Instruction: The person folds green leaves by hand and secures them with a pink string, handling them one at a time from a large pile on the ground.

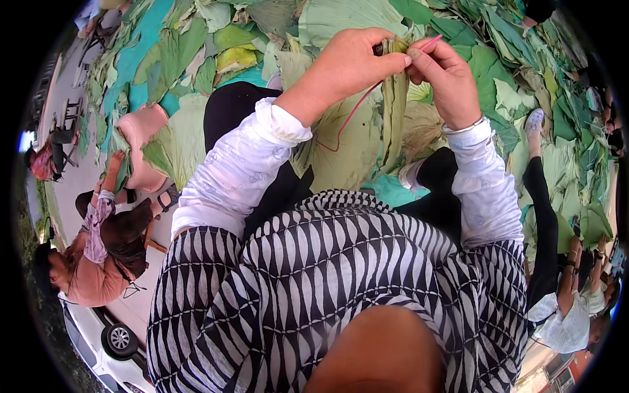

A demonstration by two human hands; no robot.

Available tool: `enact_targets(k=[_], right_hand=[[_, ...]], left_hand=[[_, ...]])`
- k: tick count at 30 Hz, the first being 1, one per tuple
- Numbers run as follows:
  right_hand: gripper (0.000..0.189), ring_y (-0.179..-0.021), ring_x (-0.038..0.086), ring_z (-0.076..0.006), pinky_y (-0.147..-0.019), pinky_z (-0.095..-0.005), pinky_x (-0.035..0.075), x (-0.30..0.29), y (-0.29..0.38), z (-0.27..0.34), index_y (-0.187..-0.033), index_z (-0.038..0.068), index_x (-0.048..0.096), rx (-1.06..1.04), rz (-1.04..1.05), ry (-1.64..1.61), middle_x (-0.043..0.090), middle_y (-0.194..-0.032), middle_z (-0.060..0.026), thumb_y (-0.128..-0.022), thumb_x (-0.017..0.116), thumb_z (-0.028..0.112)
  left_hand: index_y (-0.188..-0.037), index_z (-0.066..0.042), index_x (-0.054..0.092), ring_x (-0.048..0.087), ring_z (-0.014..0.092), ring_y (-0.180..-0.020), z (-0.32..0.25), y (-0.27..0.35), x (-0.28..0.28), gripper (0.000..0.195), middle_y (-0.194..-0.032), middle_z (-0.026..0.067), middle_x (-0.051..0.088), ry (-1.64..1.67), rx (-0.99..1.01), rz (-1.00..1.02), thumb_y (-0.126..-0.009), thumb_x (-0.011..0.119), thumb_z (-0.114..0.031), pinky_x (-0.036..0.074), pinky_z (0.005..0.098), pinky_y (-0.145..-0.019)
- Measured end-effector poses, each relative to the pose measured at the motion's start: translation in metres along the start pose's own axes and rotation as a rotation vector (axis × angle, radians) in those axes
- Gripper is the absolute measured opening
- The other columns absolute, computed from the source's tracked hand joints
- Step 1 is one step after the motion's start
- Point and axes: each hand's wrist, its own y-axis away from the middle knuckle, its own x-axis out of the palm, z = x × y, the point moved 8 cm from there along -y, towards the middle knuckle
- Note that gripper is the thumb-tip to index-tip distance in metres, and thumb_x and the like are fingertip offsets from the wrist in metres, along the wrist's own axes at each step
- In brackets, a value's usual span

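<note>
My left hand grips the upper end of a folded bundle of dry lotus leaves, which hangs down between my knees. A thin red cord comes out below that hand and curls downward at its lower end. Close beside the bundle's top, my right hand pinches a short length of the same colour between thumb and fingers, its tip pointing up to the right. Whether the cord goes around the bundle is hidden by my fingers. A broad pale lotus leaf spreads behind the cord.
Many loose lotus leaves cover a turquoise ground sheet. A pink plastic tub stands at left beside a seated person. Another seated person holds a leaf at right. A white car is at lower left.
</note>
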Motion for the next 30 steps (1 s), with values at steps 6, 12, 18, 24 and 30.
enact_targets(k=[6,12,18,24,30], right_hand=[[0.009,-0.069,0.047,-0.006,-0.062,-0.0185,0.037,-0.013,0.023,0.031,-0.085,0.003,0.056,-0.255,-0.021,0.122,0.052,-0.074,0.0015,-0.083,0.054,0.011],[0.017,-0.058,0.048,-0.0054,-0.055,-0.0196,0.04,-0.03,0.044,0.032,-0.08,0.003,0.058,-0.255,-0.179,0.389,0.054,-0.065,0.0003,-0.079,0.058,0.019],[0.019,-0.059,0.056,-0.0078,-0.052,-0.0208,0.041,-0.051,0.034,0.015,-0.08,0.002,0.055,-0.036,-0.195,0.127,0.056,-0.067,-0.0009,-0.079,0.056,0.021],[0.014,-0.058,0.056,-0.0071,-0.049,-0.0193,0.041,-0.048,0.051,0.033,-0.081,0.004,0.052,-0.093,-0.136,0.01,0.055,-0.069,-0.0002,-0.081,0.052,0.017],[0.011,-0.057,0.053,-0.0065,-0.049,-0.0197,0.041,-0.066,0.064,0.038,-0.083,0.004,0.051,-0.086,-0.238,0.015,0.053,-0.069,-0.0003,-0.083,0.049,0.015]], left_hand=[[-0.099,0.001,0.058,0.052,0.008,-0.06,-0.025,0.01,0.009,0.033,-0.071,0.004,0.058,0.033,0.226,-0.142,-0.072,0.063,-0.018,0.042,0.021,-0.056],[-0.097,0.001,0.057,0.052,0.006,-0.055,-0.001,0.039,0.037,0.027,-0.07,0.001,0.057,0.158,-0.17,-0.124,-0.074,0.062,-0.013,0.039,0.0181,-0.05],[-0.091,0.003,0.056,0.054,0.009,-0.054,0.019,0.051,0.048,0.023,-0.067,0.0042,0.058,0.09,-0.289,-0.121,-0.073,0.06,-0.011,0.042,0.0214,-0.049],[-0.092,0.004,0.056,0.055,0.011,-0.052,0.005,0.063,0.061,0.025,-0.063,0.0081,0.058,-0.06,-0.199,-0.105,-0.071,0.058,-0.01,0.043,0.0249,-0.049],[-0.094,0.003,0.056,0.056,0.014,-0.053,0.035,0.09,0.073,0.028,-0.067,0.0094,0.059,-0.237,-0.296,-0.044,-0.071,0.059,-0.011,0.044,0.0256,-0.052]])
